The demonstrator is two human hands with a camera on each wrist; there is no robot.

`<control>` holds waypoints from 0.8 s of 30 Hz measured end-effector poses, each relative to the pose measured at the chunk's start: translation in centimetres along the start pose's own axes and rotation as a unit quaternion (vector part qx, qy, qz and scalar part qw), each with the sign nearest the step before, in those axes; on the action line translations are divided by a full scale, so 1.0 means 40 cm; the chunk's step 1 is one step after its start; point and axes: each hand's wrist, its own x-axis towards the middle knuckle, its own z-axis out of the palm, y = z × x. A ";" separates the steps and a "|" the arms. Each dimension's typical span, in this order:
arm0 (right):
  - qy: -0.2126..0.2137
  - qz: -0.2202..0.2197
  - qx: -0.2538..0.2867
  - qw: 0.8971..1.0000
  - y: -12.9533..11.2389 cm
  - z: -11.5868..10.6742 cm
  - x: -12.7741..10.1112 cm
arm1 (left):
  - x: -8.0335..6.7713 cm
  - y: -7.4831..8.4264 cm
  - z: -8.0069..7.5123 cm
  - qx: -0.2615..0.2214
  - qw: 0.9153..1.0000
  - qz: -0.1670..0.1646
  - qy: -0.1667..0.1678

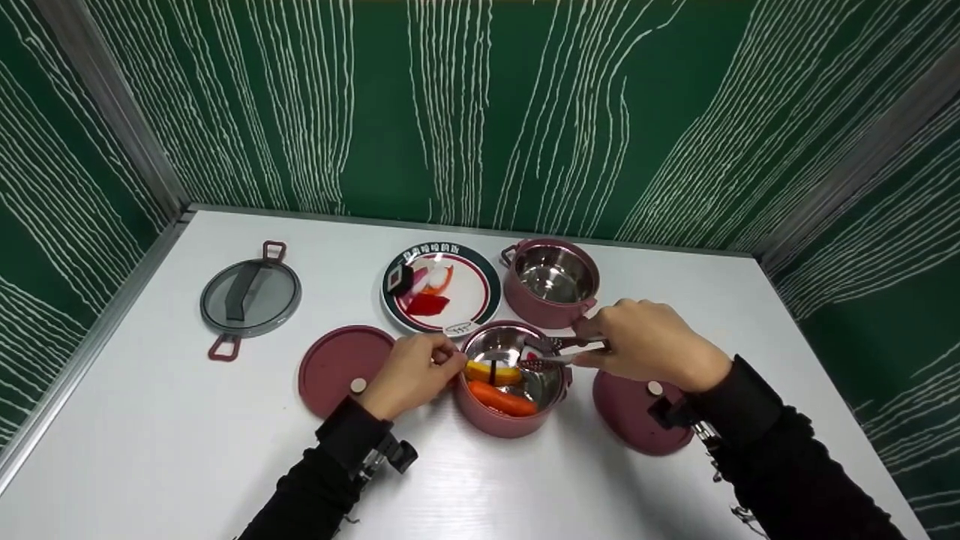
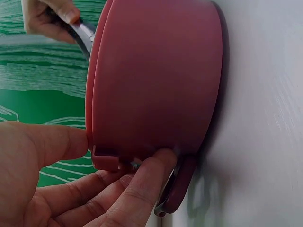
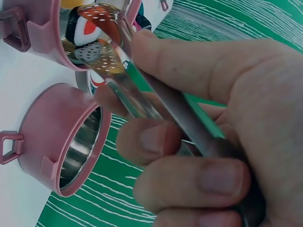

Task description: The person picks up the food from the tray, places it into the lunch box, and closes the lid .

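Being gripped by the right hand (image 1: pixel 649 341), tongs (image 3: pixel 175 104) are closed around a probably light, soft sushi piece (image 3: pixel 85 30) inside the front pot (image 1: pixel 499 426), held by the left hand (image 1: pixel 414 373); the sushi's sides should be squeezed gently.

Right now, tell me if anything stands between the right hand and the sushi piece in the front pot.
Only the tongs, held by the right hand, reaching the sushi piece inside the uncovered front pot. Nothing else visible blocks the way.
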 end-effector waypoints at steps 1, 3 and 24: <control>-0.003 0.003 -0.005 1.000 -0.004 0.002 -0.001 | 0.000 0.000 0.000 -0.002 1.000 -0.001 -0.001; -0.011 0.008 -0.019 1.000 -0.012 0.006 0.000 | -0.001 0.001 0.000 -0.007 1.000 -0.003 -0.003; -0.016 0.009 -0.097 0.995 -0.068 0.030 0.001 | -0.005 0.002 -0.001 -0.010 1.000 0.000 0.000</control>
